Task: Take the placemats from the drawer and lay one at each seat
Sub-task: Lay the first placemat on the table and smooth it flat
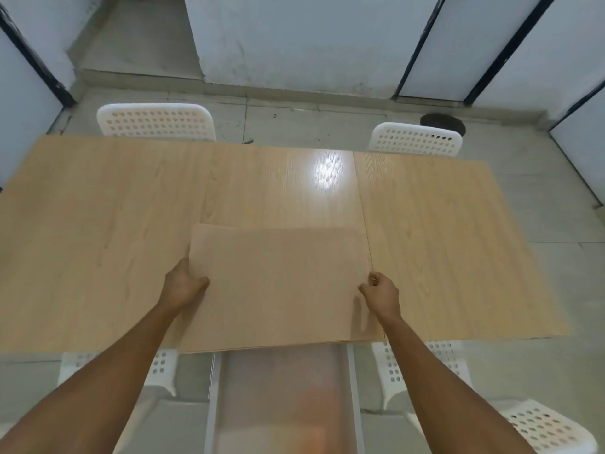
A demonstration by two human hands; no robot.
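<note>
Placemats (278,286) lay as a wood-toned stack on the near edge of the worktop (98,224), at its middle, with thin layered edges showing along the front; how many there were, you could not have told from this view. Going from the left: a white perforated chair (155,121) stood at the far left side of the worktop, and another white chair (160,365) was tucked under the near edge just left of the stack. Your left hand (183,285) held the stack's left edge, thumb lying on top and fingers (179,267) curled round the side; the fingers were closed narrow on the placemats. Below the stack, between your forearms, an open drawer (281,398) jutted out from under the worktop; its contents were blurred. Your right hand (381,293) pinched the stack's right edge, fingers bent tight on it, right beside the seam that ran across the worktop. A glare spot shone on the worktop beyond the stack. Further right, a white chair (415,139) stood at the far side, one (438,365) sat under the near edge, and another (550,427) showed at the lower right corner; all stood on the pale tiled floor (294,119).
</note>
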